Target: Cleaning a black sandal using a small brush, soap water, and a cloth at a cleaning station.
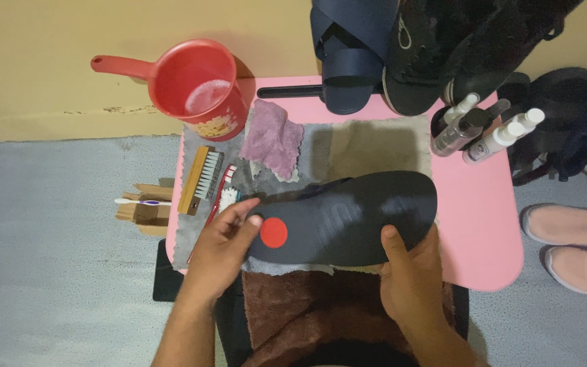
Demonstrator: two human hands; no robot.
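Observation:
A dark navy flip-flop sandal [354, 217] with a red round dot on its heel lies sole-up across a grey cloth [368, 146] on a pink table [480, 217]. My left hand [225, 248] grips its heel end, thumb next to the red dot. My right hand [409, 278] holds the front edge near the toe end, thumb pressed on the sole. A brown towel [307, 306] lies under my wrists at the table's near edge.
A red scoop [195, 85] with soapy water stands at the back left. Beside it lie a purple rag [273, 139], a wooden brush [198, 180] and toothbrushes [222, 197]. Spray bottles [487, 129], another navy sandal [348, 58], dark shoes and pink slippers [572, 245] sit at the back and right.

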